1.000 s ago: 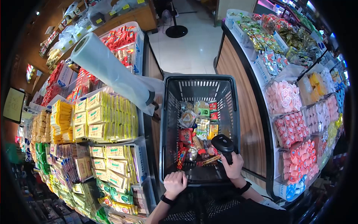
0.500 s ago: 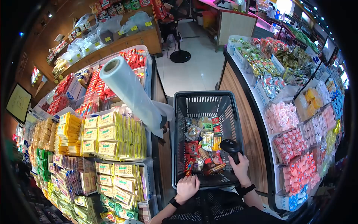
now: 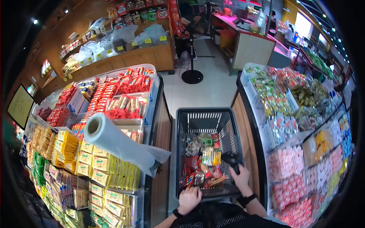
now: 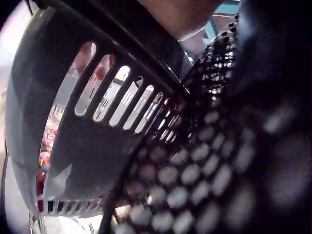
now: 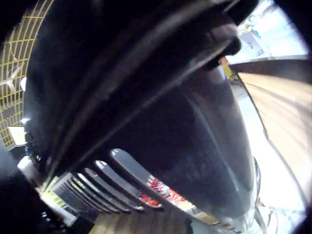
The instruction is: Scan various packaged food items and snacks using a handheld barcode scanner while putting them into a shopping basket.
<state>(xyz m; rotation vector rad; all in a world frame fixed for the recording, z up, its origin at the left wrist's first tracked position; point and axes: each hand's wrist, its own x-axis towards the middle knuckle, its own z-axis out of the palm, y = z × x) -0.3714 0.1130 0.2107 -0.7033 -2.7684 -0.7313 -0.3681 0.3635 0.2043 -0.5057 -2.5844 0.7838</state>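
Observation:
In the head view a dark grey shopping basket (image 3: 178, 152) stands close in front of the body, with several packaged snacks (image 3: 207, 156) inside. My left hand (image 3: 190, 198) grips its near rim; fingertips (image 4: 100, 73) show through the wall slots in the left wrist view. A black handle with a rounded head (image 3: 230, 158) rises at the basket's right near corner, held by my right hand (image 3: 241, 180). The slotted basket wall (image 5: 214, 141) fills much of the right wrist view, where the right fingers are mostly hidden.
Display bins flank the aisle: biscuit packs (image 3: 100, 163) on the left, pink packets (image 3: 289, 163) on the right. A clear plastic bag roll (image 3: 118, 140) juts toward the basket's left side. Ahead on the tiled floor stands a round black base (image 3: 192, 76) with a pole.
The head view has tilted up, showing more of the shop ahead. The bag roll and shelves sit lower in it. Both hands keep their hold on the basket rim and the handle.

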